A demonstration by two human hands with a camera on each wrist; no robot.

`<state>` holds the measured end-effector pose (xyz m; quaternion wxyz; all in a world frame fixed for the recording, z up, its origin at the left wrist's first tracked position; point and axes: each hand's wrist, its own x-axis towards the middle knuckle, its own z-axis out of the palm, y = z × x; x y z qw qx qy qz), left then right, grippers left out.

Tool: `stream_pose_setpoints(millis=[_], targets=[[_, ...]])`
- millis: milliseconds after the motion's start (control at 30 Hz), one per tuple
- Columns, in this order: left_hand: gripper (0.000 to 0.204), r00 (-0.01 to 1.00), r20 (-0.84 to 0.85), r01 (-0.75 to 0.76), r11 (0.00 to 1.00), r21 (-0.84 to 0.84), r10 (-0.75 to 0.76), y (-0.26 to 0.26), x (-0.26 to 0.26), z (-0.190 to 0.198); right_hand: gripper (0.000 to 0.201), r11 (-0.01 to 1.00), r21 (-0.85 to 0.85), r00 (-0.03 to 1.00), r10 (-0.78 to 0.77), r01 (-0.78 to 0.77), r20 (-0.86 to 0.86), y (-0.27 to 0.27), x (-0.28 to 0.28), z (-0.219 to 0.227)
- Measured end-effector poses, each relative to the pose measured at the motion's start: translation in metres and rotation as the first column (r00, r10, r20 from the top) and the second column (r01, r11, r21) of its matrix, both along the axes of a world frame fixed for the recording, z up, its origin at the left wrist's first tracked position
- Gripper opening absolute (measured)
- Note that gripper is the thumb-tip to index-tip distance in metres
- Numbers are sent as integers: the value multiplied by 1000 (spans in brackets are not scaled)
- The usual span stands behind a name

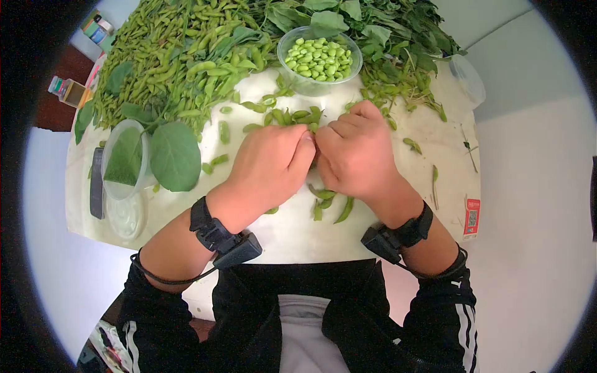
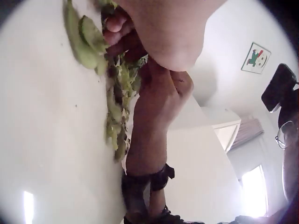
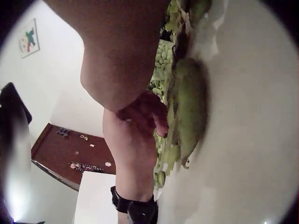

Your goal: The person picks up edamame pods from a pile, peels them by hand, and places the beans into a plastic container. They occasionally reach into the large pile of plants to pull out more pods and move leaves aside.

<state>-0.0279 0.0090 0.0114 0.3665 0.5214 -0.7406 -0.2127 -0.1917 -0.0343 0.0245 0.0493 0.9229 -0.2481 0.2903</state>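
My left hand (image 1: 272,158) and right hand (image 1: 357,149) meet over the middle of the table, fingers curled, thumbs and fingertips close together. They pinch an edamame pod that the knuckles mostly hide. Just beyond the fingers lies a small heap of green edamame pods (image 1: 298,116). Nearer me are a few loose pods (image 1: 344,210); one plump pod (image 3: 190,107) shows large in the right wrist view. Behind the hands stands a clear plastic bowl (image 1: 286,76) with shelled green beans (image 1: 318,59) in it.
A big mound of pods (image 1: 180,56) fills the back left, with leafy stalks (image 1: 398,31) at the back right. On the left are a clear tub (image 1: 145,146), its lid (image 1: 127,217), a broad leaf (image 1: 175,156) and a dark bar (image 1: 97,183). A red-edged QR card (image 1: 472,216) lies at the right edge.
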Motion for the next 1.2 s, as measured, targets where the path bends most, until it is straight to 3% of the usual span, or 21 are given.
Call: stream_pose_setpoints(millis=[133, 233, 300, 333, 367, 400, 433, 500, 533, 667, 733, 867, 933, 967, 1033, 1067, 1100, 1133, 1167, 1200], targets=[[24, 995, -99, 7, 998, 66, 0, 1, 1, 6, 12, 992, -10, 991, 124, -123, 44, -11, 0, -2], [24, 986, -135, 115, 982, 150, -95, -4, 6, 7, 11, 985, 81, 988, 151, -151, -2, -11, -6, 3], [26, 964, -225, 186, 961, 205, -138, -5, 8, 8, 9, 937, 243, 966, 224, -250, 130, -15, -9, 2], [26, 964, -224, 189, 960, 206, -141, -5, 8, 8, 9, 938, 243, 966, 221, -247, 131, -19, -12, 1], [26, 932, -352, 167, 964, 208, -85, -6, 9, 7, 10, 927, 246, 943, 222, -283, 247, -23, -17, 1], [25, 880, -474, 147, 966, 213, -29, -6, 9, 6, 11, 916, 244, 907, 219, -318, 358, -27, -23, 2], [25, 879, -475, 153, 965, 211, -36, -9, 11, 5, 11, 919, 243, 909, 214, -311, 357, -30, -30, 3], [23, 896, -438, 21, 978, 205, 72, -14, 16, 3, 16, 864, 439, 847, -30, -245, 531, -35, -40, 5], [19, 897, -434, 19, 972, 236, 87, -14, 19, 5, 18, 872, 413, 814, -27, -265, 581, -35, -39, 4], [18, 790, -610, 127, 958, 258, 60, -13, 10, 3, 16, 944, 271, 893, 50, -189, 447, -30, -30, 6], [15, 621, -784, 285, 930, 231, 5, -10, 7, 3, 13, 928, 276, 939, 165, -251, 302, -27, -27, 7], [14, 634, -770, 329, 926, 183, -73, -8, 4, 3, 10, 909, 300, 935, 200, -289, 293, -25, -24, 5], [13, 740, -664, 307, 931, 200, -101, -7, 4, 0, 9, 909, 318, 950, 195, -269, 246, -24, -24, 7], [13, 741, -664, 305, 931, 201, -99, -8, 5, 1, 9, 909, 319, 949, 196, -270, 246, -27, -25, 5], [14, 930, -348, 148, 987, 59, -119, -8, 8, 6, 9, 953, 172, 918, 175, -249, 357, -33, -27, -1], [14, 930, -347, 151, 987, 59, -121, -10, 10, 10, 9, 954, 173, 918, 172, -246, 357, -37, -31, 0], [15, 984, -142, 103, 994, -33, -107, -14, 15, 13, 11, 830, 474, 673, -171, -296, 719, -42, -35, 4], [15, 996, 67, 73, 988, -135, -64, -18, 19, 15, 14, 608, 638, 294, -573, -473, 765, -47, -40, 8], [15, 996, 68, 74, 988, -137, -66, -21, 24, 16, 14, 609, 637, 293, -573, -472, 766, -53, -46, 7], [16, 977, 176, 152, 974, -167, -122, -23, 29, 16, 15, 565, 636, 260, -605, -526, 753, -58, -51, 6]])
